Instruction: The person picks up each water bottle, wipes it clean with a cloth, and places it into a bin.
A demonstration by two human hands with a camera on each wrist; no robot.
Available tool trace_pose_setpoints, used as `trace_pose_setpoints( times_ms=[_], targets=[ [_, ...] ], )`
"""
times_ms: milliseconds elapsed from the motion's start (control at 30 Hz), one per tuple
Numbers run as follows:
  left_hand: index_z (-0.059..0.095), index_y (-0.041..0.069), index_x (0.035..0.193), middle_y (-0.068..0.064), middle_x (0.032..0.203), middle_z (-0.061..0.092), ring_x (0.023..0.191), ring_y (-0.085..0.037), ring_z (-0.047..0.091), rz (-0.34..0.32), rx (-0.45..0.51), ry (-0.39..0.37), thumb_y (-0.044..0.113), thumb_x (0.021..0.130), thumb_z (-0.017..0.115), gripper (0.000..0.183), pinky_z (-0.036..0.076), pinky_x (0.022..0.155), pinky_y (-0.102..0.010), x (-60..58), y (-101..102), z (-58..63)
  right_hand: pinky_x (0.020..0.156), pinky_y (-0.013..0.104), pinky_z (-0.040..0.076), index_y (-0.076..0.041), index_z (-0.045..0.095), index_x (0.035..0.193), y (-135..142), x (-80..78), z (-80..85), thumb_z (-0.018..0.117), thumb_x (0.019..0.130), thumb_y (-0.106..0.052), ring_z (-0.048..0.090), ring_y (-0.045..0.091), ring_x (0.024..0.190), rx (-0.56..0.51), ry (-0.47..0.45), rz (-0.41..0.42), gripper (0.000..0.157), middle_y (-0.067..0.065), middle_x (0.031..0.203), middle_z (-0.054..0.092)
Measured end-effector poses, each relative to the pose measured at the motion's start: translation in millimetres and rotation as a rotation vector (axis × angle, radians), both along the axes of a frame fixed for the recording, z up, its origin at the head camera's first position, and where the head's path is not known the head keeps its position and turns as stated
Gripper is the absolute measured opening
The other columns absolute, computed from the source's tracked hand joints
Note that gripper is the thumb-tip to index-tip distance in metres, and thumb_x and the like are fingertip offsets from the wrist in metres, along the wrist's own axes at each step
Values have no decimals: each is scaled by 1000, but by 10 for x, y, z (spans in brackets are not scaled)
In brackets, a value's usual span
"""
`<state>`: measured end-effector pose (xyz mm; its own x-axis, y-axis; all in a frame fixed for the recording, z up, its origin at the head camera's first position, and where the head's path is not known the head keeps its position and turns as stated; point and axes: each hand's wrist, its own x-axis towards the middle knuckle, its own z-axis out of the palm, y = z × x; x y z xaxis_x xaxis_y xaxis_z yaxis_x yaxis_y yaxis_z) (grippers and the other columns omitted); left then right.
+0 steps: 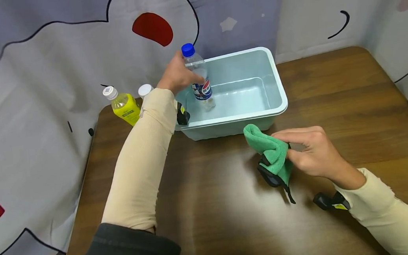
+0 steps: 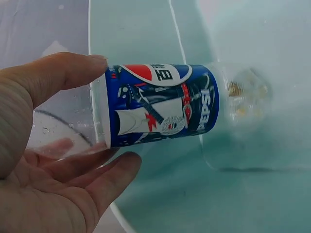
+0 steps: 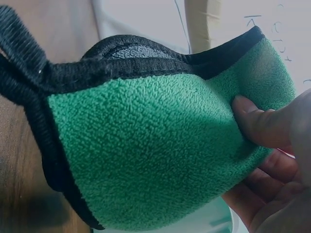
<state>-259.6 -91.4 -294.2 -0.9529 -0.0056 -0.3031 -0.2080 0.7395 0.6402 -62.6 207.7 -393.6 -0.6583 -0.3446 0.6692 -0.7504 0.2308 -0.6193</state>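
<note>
My left hand (image 1: 180,74) grips a clear plastic Pepsi bottle (image 1: 206,88) with a blue cap, held upright over the left part of a pale blue-green plastic basin (image 1: 248,96). In the left wrist view, thumb and fingers go round the bottle (image 2: 163,104) above or at the edge of its label. A green cloth with black edging (image 1: 271,148) is pinched between the thumb and fingers of my right hand (image 1: 314,151), in front of the basin and above the table. The right wrist view shows the folded cloth (image 3: 146,145) with a black loop at one corner.
To the left of the basin stand a yellow-labelled bottle (image 1: 126,107) with a white cap and a second white-capped container (image 1: 145,90), partly hidden by my left sleeve. The wooden table (image 1: 209,206) meets a patterned curtain (image 1: 246,18) at the back.
</note>
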Motion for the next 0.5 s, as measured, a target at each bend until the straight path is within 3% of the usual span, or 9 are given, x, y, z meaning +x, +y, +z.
trace_pose_setpoints(
  times_ms=[167, 500],
  targets=[
    [27, 22, 160, -3, 162, 45, 147, -26, 48, 11, 32, 19, 11, 83, 88, 98, 45, 122, -44, 11, -47, 20, 94, 9, 54, 4, 81, 99, 9, -27, 2, 65, 70, 20, 69, -11, 109, 6, 3, -1, 36, 9, 99, 82],
    [20, 26, 164, -3, 165, 41, 148, -23, 46, 19, -76, -2, 25, 87, 86, 101, 48, 119, -42, 92, -43, 251, 95, 9, 54, 4, 81, 101, 36, -84, 5, 64, 69, 22, 70, -8, 109, -4, 25, 26, 41, 6, 104, 81]
  ],
)
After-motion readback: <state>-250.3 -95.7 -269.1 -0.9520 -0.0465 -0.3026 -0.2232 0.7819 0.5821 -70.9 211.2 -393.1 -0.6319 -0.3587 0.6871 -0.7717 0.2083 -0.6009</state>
